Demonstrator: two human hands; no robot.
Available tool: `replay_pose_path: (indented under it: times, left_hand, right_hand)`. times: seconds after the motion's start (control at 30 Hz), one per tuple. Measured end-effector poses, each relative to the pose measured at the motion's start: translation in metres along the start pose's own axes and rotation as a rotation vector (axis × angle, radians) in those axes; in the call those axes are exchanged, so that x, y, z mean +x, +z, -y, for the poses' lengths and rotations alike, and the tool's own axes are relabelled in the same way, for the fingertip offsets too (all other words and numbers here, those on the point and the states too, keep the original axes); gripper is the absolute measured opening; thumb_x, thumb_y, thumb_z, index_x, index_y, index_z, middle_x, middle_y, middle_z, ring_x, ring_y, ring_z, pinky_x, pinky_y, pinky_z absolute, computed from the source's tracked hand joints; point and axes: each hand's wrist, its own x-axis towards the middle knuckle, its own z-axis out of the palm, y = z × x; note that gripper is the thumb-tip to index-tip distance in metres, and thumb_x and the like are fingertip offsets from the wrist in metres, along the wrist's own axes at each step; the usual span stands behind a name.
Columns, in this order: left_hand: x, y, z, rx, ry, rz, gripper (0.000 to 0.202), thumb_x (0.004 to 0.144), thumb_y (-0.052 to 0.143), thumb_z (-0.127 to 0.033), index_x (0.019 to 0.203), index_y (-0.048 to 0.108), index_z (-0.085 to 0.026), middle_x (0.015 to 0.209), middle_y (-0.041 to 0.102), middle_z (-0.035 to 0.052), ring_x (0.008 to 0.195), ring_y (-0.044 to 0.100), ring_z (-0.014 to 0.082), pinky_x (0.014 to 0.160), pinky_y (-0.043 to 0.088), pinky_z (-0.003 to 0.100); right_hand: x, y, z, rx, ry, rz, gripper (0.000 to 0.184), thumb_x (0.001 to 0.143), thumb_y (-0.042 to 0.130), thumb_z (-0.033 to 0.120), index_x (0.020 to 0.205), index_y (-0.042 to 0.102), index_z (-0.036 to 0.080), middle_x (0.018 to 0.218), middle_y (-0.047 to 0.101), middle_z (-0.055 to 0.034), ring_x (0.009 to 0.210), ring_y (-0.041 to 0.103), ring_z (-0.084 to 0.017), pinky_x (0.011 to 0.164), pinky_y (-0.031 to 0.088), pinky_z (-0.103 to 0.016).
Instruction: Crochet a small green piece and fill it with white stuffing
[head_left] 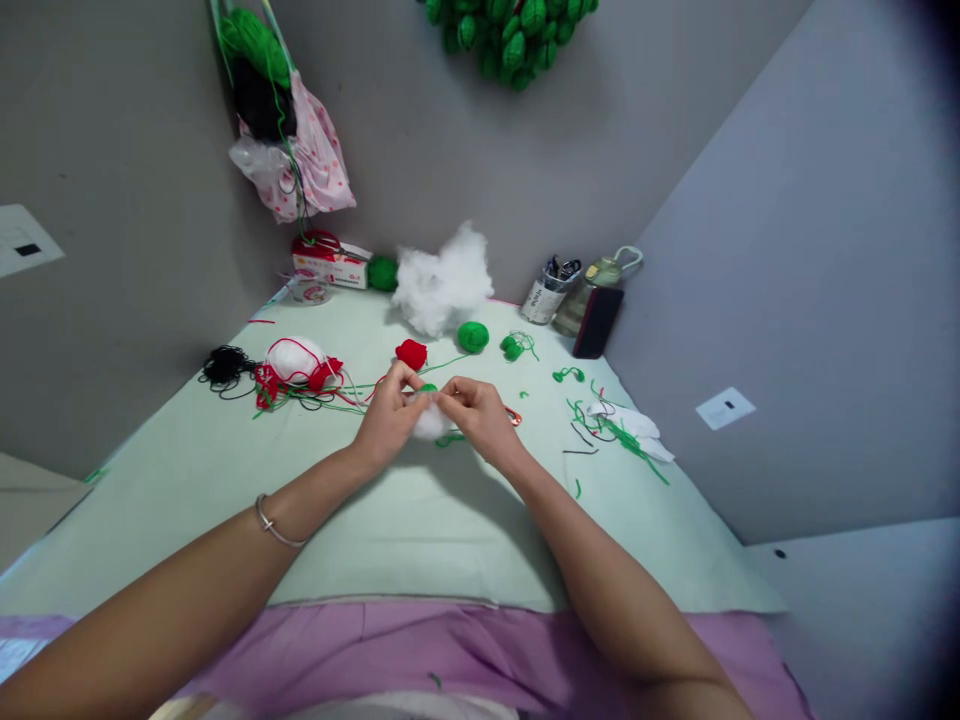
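Both of my hands meet over the middle of the table. My left hand [388,415] is closed, its thumb and fingers pinching a small green crochet piece [428,388], mostly covered by fingers. A tuft of white stuffing [430,422] bulges out just below it, between the hands. My right hand [476,412] pinches at the stuffing beside the green piece; its fingertips partly hide the contact. A red yarn ball [411,353] lies just beyond my left hand. An orange-handled item [513,416], partly hidden, pokes out behind my right hand.
A big heap of stuffing [444,280] sits at the back, near a green yarn ball [472,337]. Tangled yarn surrounds a white ball [294,360] at left. Red scissors [319,241] rest on a box. A pen cup [545,295], phone [598,323] and yarn scraps [626,437] are right.
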Motion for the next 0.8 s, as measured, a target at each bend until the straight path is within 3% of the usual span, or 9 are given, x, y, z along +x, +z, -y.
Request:
replay_pose_path:
  times: [0.13, 0.3, 0.47, 0.63, 0.8]
  left_hand:
    - [-0.003, -0.001, -0.007, -0.024, -0.033, 0.069, 0.030, 0.075, 0.077, -0.032, 0.084, 0.051, -0.021, 0.091, 0.061, -0.0023, 0.064, 0.054, 0.0101, 0.057, 0.044, 0.022]
    - [0.000, -0.007, -0.008, -0.037, -0.075, 0.123, 0.031, 0.080, 0.075, -0.044, 0.085, 0.058, -0.019, 0.083, 0.059, -0.0016, 0.068, 0.056, 0.0124, 0.063, 0.049, 0.024]
    - [0.004, -0.007, 0.000, -0.018, -0.036, 0.050, 0.034, 0.071, 0.082, -0.033, 0.085, 0.054, -0.021, 0.074, 0.054, -0.0062, 0.057, 0.048, 0.0092, 0.053, 0.038, 0.021]
    - [0.004, -0.004, 0.004, -0.006, 0.003, -0.061, 0.031, 0.069, 0.079, -0.025, 0.081, 0.050, -0.022, 0.071, 0.048, -0.0077, 0.058, 0.043, 0.0084, 0.053, 0.034, 0.020]
    - [-0.001, 0.000, 0.001, -0.051, -0.084, -0.004, 0.030, 0.074, 0.076, -0.033, 0.080, 0.048, -0.023, 0.065, 0.048, -0.0078, 0.053, 0.043, 0.0097, 0.050, 0.035, 0.021]
  right_hand:
    - [0.004, 0.000, -0.009, -0.022, -0.001, -0.102, 0.024, 0.080, 0.061, 0.038, 0.066, 0.049, 0.022, 0.055, 0.038, 0.0070, 0.054, 0.031, -0.010, 0.052, 0.022, -0.026]
    - [0.004, -0.003, -0.010, -0.055, -0.019, -0.175, 0.022, 0.080, 0.061, 0.035, 0.066, 0.050, 0.022, 0.058, 0.044, 0.0053, 0.057, 0.035, -0.011, 0.055, 0.025, -0.026]
    - [-0.003, -0.003, 0.000, -0.061, -0.092, -0.050, 0.016, 0.087, 0.054, 0.033, 0.075, 0.053, 0.022, 0.057, 0.044, 0.0065, 0.056, 0.036, -0.012, 0.057, 0.027, -0.027]
    - [-0.008, -0.004, 0.010, -0.048, -0.159, 0.087, 0.003, 0.081, 0.050, 0.021, 0.080, 0.053, 0.023, 0.059, 0.040, 0.0079, 0.056, 0.034, -0.011, 0.058, 0.027, -0.026]
    - [0.000, -0.004, 0.001, -0.042, -0.126, -0.018, 0.011, 0.078, 0.056, 0.027, 0.072, 0.049, 0.023, 0.058, 0.033, 0.0082, 0.057, 0.029, -0.011, 0.056, 0.024, -0.026]
